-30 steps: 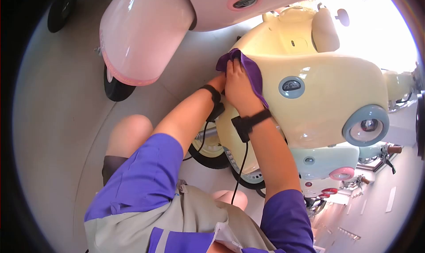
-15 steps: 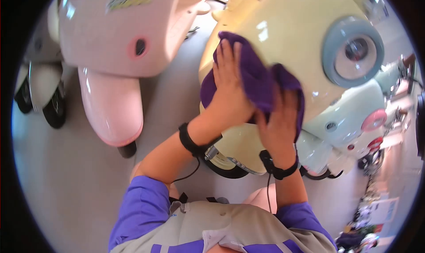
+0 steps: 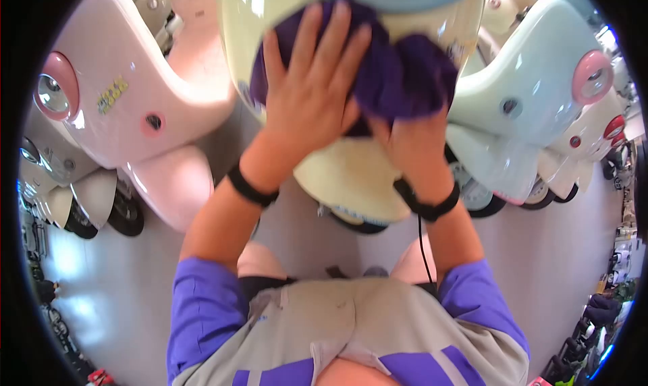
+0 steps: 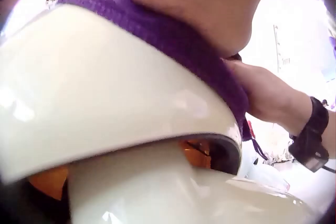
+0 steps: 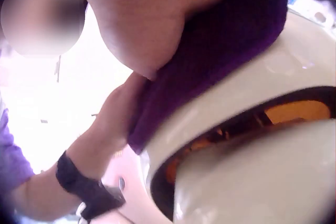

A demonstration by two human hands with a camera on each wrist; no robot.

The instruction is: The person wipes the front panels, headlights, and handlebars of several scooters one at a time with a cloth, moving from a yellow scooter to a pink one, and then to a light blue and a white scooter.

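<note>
A purple cloth lies bunched on the front of a cream scooter, just under its blue-rimmed headlight. My left hand presses flat on the cloth with straight, spread fingers. My right hand sits beside it at the cloth's lower right edge, and the bunched cloth hides its fingers. In the left wrist view the cloth is squeezed between my palm and the cream panel, with the right hand at its edge. In the right wrist view my palm bears on the cloth.
A pink scooter stands close on the left, with a white one behind it. A pale blue scooter and more scooters stand on the right. Grey floor spreads around my knees.
Both hands have carried the cloth from the cream scooter's side panel round to its front, up to just under the headlight. The head view has swung to face the scooter's front.
</note>
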